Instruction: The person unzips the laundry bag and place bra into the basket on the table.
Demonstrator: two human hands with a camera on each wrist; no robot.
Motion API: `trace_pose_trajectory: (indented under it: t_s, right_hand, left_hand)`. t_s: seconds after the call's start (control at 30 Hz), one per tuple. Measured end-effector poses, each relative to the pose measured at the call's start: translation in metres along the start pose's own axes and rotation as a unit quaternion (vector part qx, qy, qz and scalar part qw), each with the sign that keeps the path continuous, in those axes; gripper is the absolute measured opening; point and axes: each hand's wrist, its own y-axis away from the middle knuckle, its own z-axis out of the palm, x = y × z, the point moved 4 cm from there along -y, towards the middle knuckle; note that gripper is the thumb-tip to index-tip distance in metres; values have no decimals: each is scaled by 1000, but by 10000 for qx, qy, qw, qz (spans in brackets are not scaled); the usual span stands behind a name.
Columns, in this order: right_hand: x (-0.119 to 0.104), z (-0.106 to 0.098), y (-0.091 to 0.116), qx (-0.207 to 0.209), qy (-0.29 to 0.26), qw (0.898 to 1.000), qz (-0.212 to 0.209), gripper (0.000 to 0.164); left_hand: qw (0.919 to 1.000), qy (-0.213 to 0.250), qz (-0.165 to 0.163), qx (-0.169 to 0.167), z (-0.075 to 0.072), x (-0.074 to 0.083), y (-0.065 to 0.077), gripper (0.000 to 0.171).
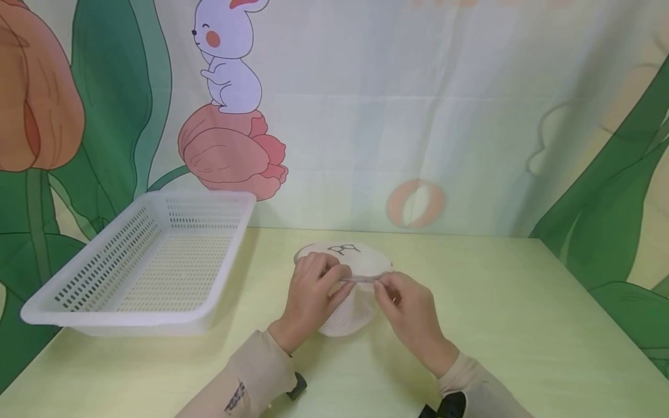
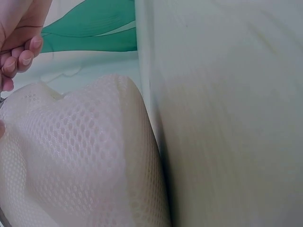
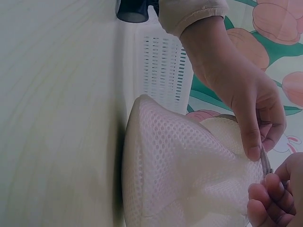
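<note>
Mesh bag (image 1: 346, 319) on table (image 1: 502, 313), right of basket (image 1: 130, 319). Your left hand (image 1: 309, 293), nearer basket, pinches zipper edge (image 1: 364, 278); your right hand (image 1: 413, 310) pinches it farther from basket, edge running lengthwise between.

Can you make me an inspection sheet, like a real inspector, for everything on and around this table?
Surface: table, pale yellow-green.
Job's things: one white mesh bag, with a grey edge and dark lines drawn on its top; it is between the hands.
Clutter: one white basket with holes, on the left side, apart from the bag.
Left hand: pinches the bag near its grey edge.
Right hand: pinches the grey edge, further right.
Cables: nothing seen.
Surroundings: backdrop behind the table, with a rabbit, flowers and green leaves printed on it.
</note>
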Motion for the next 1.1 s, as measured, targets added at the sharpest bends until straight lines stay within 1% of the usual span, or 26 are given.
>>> trace_pose_trajectory:
  t_s: [0.07,0.23,0.37,0.47,0.6,0.8,1.1]
  right_hand:
    - [1,0,0,-6,23,10000,1,11]
    - [2,1,1,-15,50,10000,49,12]
    - [3,0,0,-20,61,9998,172,12]
    - [4,0,-1,-33,73,9997,217,13]
    - [4,0,-1,-66,73,9997,244,13]
    - [6,-1,-1,-69,55,9995,302,12]
    - [8,-2,-1,-89,85,9992,384,12]
  left_hand:
    - [10000,-2,8,-6,0,0,0,19]
    - [9999,-11,106,100,0,-1,1,20]
    - [9999,-9,69,109,-1,-1,1,21]
    - [10000,-19,20,84,-1,-2,1,22]
    - [9999,-49,34,106,-1,-3,2,23]
    - [10000,-32,-15,85,-1,-4,2,23]
    - [9999,30,-92,-76,0,-6,2,19]
